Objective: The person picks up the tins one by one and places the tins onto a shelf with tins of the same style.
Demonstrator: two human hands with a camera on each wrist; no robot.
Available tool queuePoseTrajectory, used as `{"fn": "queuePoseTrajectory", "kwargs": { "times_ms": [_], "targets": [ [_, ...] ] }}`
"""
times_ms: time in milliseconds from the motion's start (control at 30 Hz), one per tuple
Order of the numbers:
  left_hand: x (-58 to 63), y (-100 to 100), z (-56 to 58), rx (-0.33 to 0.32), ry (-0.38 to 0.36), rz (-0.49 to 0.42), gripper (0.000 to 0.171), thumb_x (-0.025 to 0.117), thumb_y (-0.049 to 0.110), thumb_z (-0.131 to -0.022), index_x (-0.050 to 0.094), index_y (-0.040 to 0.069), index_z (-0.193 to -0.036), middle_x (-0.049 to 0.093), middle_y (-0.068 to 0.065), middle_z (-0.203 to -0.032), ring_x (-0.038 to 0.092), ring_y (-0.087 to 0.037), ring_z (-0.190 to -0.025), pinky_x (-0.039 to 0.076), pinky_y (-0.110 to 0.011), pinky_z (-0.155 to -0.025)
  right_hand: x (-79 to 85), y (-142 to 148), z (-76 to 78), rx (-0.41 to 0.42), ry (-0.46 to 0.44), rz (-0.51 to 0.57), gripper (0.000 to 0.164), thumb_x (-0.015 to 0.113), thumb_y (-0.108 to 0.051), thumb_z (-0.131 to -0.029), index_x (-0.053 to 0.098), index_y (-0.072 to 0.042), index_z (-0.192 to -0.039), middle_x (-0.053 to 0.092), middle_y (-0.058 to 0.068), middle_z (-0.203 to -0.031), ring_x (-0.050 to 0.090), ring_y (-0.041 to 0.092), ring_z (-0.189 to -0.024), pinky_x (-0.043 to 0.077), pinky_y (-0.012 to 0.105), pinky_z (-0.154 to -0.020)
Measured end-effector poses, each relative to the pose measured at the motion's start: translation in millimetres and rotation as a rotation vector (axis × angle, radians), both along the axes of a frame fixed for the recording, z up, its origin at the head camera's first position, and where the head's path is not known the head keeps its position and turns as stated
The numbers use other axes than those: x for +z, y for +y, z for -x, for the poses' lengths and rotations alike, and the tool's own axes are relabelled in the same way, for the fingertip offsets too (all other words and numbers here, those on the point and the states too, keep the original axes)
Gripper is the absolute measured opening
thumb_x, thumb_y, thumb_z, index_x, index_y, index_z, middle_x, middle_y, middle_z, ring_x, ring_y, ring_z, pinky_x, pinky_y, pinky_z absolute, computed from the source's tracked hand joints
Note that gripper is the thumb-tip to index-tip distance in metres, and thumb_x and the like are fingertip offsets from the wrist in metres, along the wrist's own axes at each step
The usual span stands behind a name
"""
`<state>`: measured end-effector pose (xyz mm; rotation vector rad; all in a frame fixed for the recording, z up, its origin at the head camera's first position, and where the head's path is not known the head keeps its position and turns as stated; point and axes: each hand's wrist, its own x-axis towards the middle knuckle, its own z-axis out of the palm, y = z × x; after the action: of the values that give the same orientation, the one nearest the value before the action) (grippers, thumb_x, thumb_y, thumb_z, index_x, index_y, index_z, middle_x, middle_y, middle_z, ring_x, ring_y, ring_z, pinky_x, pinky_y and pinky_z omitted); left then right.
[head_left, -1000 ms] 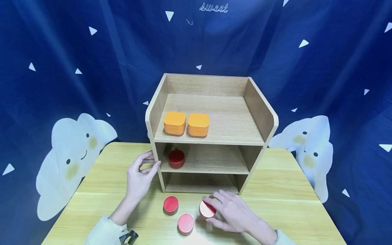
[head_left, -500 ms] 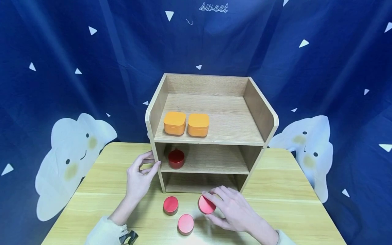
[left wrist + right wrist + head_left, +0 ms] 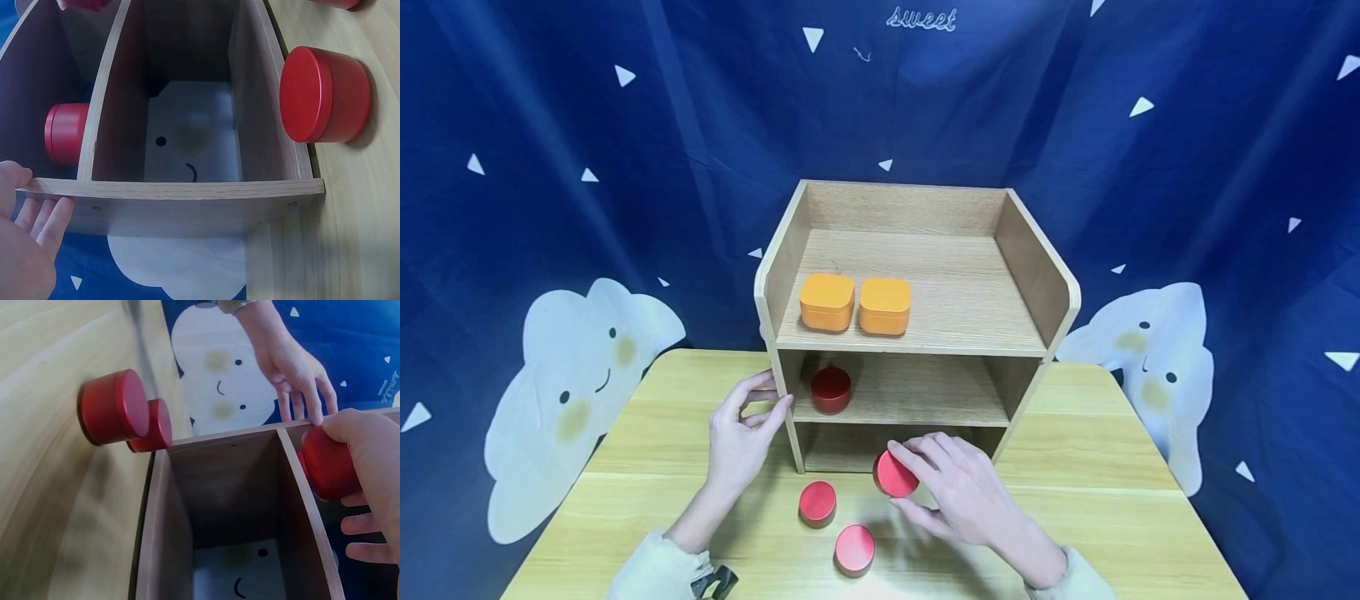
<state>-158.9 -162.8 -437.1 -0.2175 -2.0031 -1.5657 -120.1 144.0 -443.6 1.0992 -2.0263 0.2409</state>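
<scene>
A dark blue curtain (image 3: 880, 92) with triangles and pale clouds fills the far side of the room; the wooden desk (image 3: 1112, 517) stands before it. On the desk sits an open shelf unit (image 3: 1037, 242). The person's left hand (image 3: 737, 437) stays at its left panel, thumb and fingers pinching the front edge. The right hand (image 3: 958, 492) is clamped on a red tin, thumb on one side, fingers on the other.

Two orange boxes (image 3: 827, 302) stand side by side at the left of the top level. One dark red tin (image 3: 831, 390) stands at the left of the middle level. Two more tins (image 3: 817, 503) wait on the desk, the left one farther back than the other.

What I've just watched change is the held tin (image 3: 897, 475): over the last second it has moved farther and a little left, and is now up off the desk before the unit's lower opening. The other tins haven't moved. To my eye the work is partway: one tin shelved, one in transit, two untouched.
</scene>
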Motion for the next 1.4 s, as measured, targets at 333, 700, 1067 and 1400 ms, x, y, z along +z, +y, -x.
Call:
{"fn": "queuePoseTrajectory", "kwargs": {
  "times_ms": [333, 700, 1067, 1400],
  "targets": [
    [0.2, 0.1, 0.1, 0.000, 0.000, -0.007, 0.039, 0.080, -0.010, -0.085, 0.072, -0.002, -0.122, 0.073, 0.011, -0.102, 0.070, 0.008, -0.090, 0.065, -0.014, -0.072, 4.7, -8.5, 9.3, -0.076, 0.007, 0.014, 0.050, 0.053, -0.053, -0.104, 0.072, -0.014, -0.128, 0.072, -0.002, -0.106, 0.068, 0.015, -0.086, 0.062, 0.026, -0.068],
    [0.2, 0.9, 0.4, -0.010, 0.002, -0.006, 0.039, 0.080, -0.010, -0.085, 0.071, -0.003, -0.122, 0.068, 0.024, -0.104, 0.069, 0.008, -0.091, 0.065, -0.014, -0.071, 12.9, -14.5, 25.2, -0.106, 0.048, -0.023, 0.051, 0.067, -0.052, -0.093, 0.072, -0.014, -0.127, 0.071, 0.000, -0.103, 0.069, 0.018, -0.087, 0.063, 0.029, -0.066],
    [0.9, 0.6, -0.1, 0.000, 0.001, 0.000, 0.040, 0.081, -0.011, -0.084, 0.071, -0.003, -0.122, 0.076, -0.007, -0.103, 0.070, 0.008, -0.090, 0.066, -0.015, -0.071, 14.4, -22.8, 33.7, -0.193, 0.062, -0.027, 0.059, 0.078, -0.052, -0.082, 0.072, -0.014, -0.128, 0.072, 0.001, -0.104, 0.070, 0.018, -0.089, 0.060, 0.028, -0.063],
    [0.6, 0.6, 0.2, -0.007, 0.008, -0.014, 0.039, 0.080, -0.011, -0.085, 0.072, -0.002, -0.122, 0.072, 0.015, -0.101, 0.070, 0.008, -0.090, 0.066, -0.015, -0.072, 13.9, -27.4, 39.7, -0.247, 0.048, -0.014, 0.056, 0.073, -0.053, -0.089, 0.072, -0.015, -0.130, 0.072, 0.001, -0.105, 0.068, 0.019, -0.085, 0.059, 0.028, -0.063]
  ]
}}
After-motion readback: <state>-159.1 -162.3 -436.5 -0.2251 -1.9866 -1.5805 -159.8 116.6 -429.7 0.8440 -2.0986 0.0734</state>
